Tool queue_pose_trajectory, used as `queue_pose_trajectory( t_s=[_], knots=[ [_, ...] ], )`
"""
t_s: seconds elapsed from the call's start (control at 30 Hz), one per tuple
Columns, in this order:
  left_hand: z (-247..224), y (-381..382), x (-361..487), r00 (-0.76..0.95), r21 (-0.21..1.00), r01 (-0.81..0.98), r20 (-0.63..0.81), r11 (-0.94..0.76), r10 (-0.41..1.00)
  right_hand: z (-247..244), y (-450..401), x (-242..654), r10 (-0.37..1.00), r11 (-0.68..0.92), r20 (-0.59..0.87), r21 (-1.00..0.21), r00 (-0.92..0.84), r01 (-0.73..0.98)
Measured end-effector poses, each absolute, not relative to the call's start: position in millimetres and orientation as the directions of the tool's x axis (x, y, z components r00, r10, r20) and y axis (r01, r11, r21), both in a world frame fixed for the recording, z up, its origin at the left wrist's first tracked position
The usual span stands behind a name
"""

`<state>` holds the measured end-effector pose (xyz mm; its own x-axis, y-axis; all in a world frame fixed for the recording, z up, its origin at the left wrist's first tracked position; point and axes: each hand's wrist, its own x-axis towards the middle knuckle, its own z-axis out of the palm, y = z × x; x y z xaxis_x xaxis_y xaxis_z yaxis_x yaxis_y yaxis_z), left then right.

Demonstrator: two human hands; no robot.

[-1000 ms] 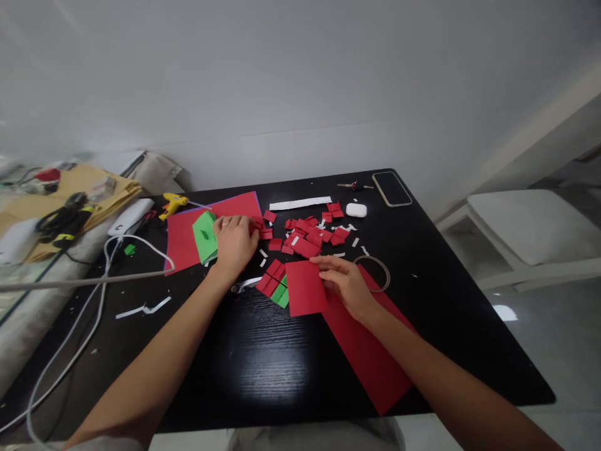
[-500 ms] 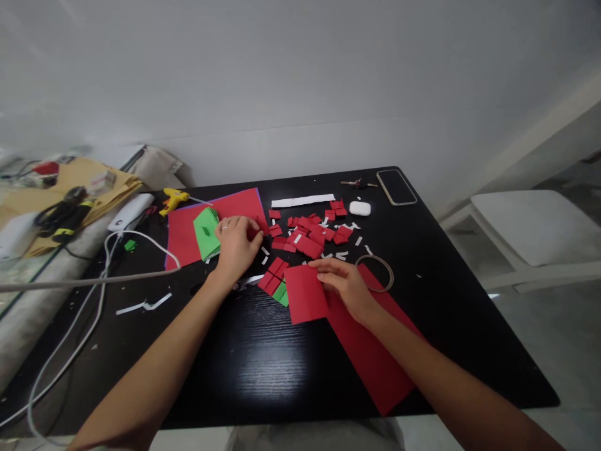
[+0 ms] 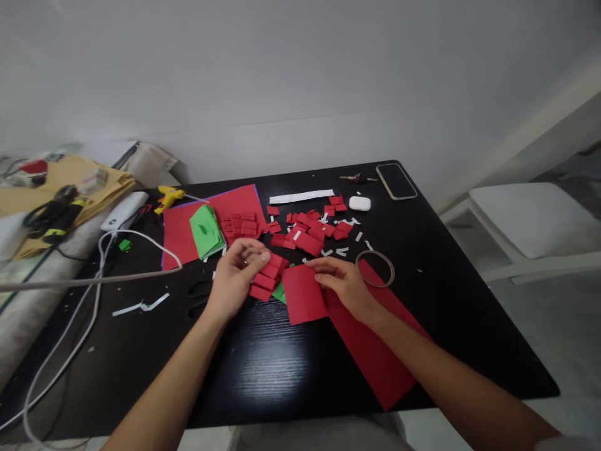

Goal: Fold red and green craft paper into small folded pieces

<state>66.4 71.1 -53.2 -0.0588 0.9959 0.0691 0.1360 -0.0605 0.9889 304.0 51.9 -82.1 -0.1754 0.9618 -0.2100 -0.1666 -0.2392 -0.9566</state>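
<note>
My left hand (image 3: 237, 275) is closed, thumb and fingers pinching the edge of folded red paper pieces (image 3: 270, 272). A bit of green paper (image 3: 280, 292) shows just beyond them. My right hand (image 3: 345, 282) has thumb and fingers on the upper right edge of a creased red paper square (image 3: 305, 300). Under that hand and forearm lies a long red paper strip (image 3: 370, 344). Further back, a heap of folded red paper pieces (image 3: 310, 238) lies among white scraps. Other folded red pieces (image 3: 244, 224) sit on a red sheet (image 3: 181, 238), beside a green paper stack (image 3: 206, 232).
Black-handled scissors (image 3: 198, 299) lie left of my left hand. A tape ring (image 3: 390, 269), white earbud case (image 3: 359, 203), keys (image 3: 358, 178) and phone (image 3: 397, 181) are at the right. A yellow glue gun (image 3: 169, 197) and white cables (image 3: 98, 288) occupy the left side.
My left hand has come from the red sheet toward me and right, to the folded red pieces near the square. Folded pieces it covered now show. My right hand stays almost still.
</note>
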Motion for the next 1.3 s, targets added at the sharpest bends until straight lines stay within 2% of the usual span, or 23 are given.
queue_pose_trajectory(
  t_s=[0.07, 0.17, 0.33, 0.4, 0.47, 0.67, 0.8, 0.93, 1.3],
  knots=[
    [-54.8, 60.7, 75.0, 0.045, 0.988, 0.15, 0.031, -0.037, 0.999, -81.4, 48.1, 302.1, 0.959, -0.215, -0.18, -0.965, -0.218, -0.15],
    [-60.0, 46.5, 83.6, 0.124, 0.949, 0.268, 0.134, -0.163, 0.983, -81.6, 40.5, 298.5, 0.943, -0.199, -0.144, -0.966, -0.3, -0.162],
    [-63.1, 30.4, 89.1, 0.317, 0.7, 0.424, 0.479, -0.574, 0.819, -85.6, 30.1, 293.6, 0.912, -0.18, -0.108, -0.972, -0.395, -0.15],
    [-61.4, 28.5, 88.2, 0.366, 0.608, 0.464, 0.531, -0.644, 0.765, -86.6, 28.8, 293.1, 0.927, -0.145, -0.093, -0.983, -0.364, -0.117],
    [-59.4, 29.2, 84.8, 0.393, 0.572, 0.485, 0.533, -0.661, 0.749, -86.9, 29.3, 293.5, 0.941, -0.131, -0.083, -0.983, -0.328, -0.125],
    [-62.4, 36.8, 71.3, 0.383, 0.63, 0.529, 0.421, -0.568, 0.823, -82.3, 37.5, 298.8, 0.962, -0.171, -0.11, -0.956, -0.249, -0.237],
    [-70.9, 38.1, 74.2, 0.265, 0.732, 0.504, 0.373, -0.457, 0.889, -78.6, 41.9, 302.1, 0.954, -0.24, -0.18, -0.938, -0.24, -0.25],
    [-75.7, 37.5, 79.1, 0.163, 0.815, 0.425, 0.359, -0.394, 0.919, -81.1, 42.8, 301.7, 0.957, -0.219, -0.155, -0.94, -0.245, -0.261],
    [-71.3, 35.6, 77.9, 0.222, 0.729, 0.481, 0.437, -0.488, 0.872, -80.9, 38.8, 299.9, 0.983, -0.05, -0.017, -0.982, -0.181, -0.181]
  ],
)
